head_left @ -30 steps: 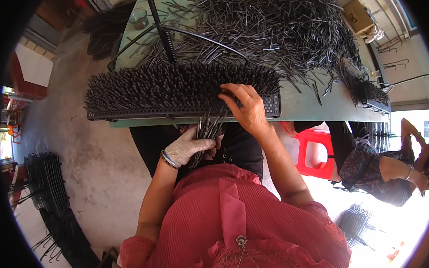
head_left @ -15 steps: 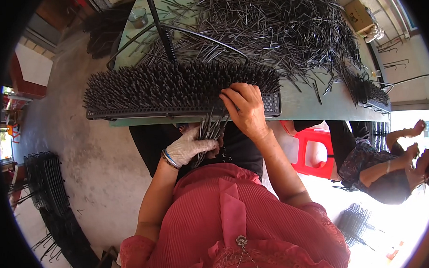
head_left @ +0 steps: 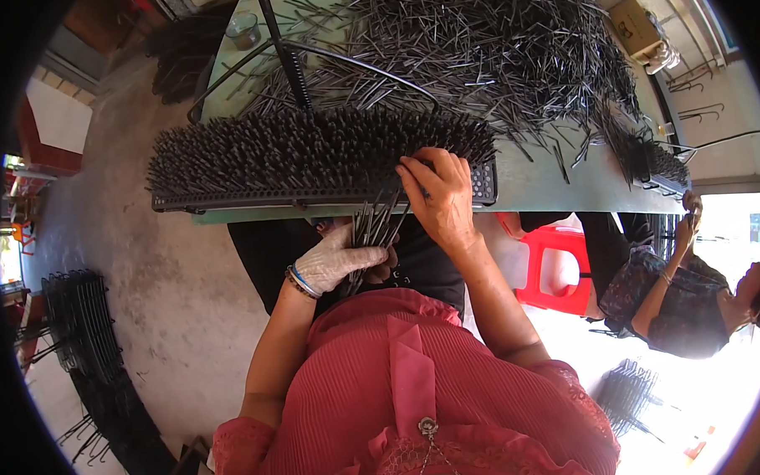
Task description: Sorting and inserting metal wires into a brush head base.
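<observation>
Loose rods (head_left: 490,41) behind filled rack (head_left: 310,156)

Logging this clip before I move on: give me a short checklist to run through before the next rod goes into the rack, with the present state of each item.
1. Left hand holds a supply of rods: ok, a bundle of thin dark rods is in its gloved grip.
2. Right hand at the rack: ok, its fingers rest on the rack's right end.
3. A rod pinched in the right fingers: cannot tell.
4. Free holes at the right end: ok, bare perforated strip shows.
5. More loose rods on the table: ok, a large heap.
</observation>
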A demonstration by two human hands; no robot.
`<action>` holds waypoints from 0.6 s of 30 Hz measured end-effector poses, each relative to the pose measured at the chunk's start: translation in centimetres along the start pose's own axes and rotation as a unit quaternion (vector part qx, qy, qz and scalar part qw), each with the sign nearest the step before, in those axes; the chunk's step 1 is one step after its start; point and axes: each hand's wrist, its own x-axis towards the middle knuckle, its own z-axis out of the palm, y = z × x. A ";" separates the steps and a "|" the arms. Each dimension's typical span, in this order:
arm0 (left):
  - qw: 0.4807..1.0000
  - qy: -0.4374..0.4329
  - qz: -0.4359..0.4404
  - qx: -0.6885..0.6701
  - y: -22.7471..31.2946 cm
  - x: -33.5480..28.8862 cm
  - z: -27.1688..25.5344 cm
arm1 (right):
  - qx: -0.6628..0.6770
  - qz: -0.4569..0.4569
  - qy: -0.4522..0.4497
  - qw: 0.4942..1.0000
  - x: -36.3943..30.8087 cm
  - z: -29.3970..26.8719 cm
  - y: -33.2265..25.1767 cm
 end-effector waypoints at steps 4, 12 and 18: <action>1.000 0.003 0.011 -0.005 0.0 0.1 0.0 | 0.031 0.022 0.018 0.999 0.1 -0.4 -0.1; 0.999 -0.013 0.017 0.026 1.0 0.7 1.0 | 0.368 0.271 -0.183 0.870 -1.1 -3.2 -0.3; 0.998 0.041 -0.026 0.040 1.4 0.6 2.0 | 0.385 0.326 -0.123 0.854 -1.5 -2.8 1.4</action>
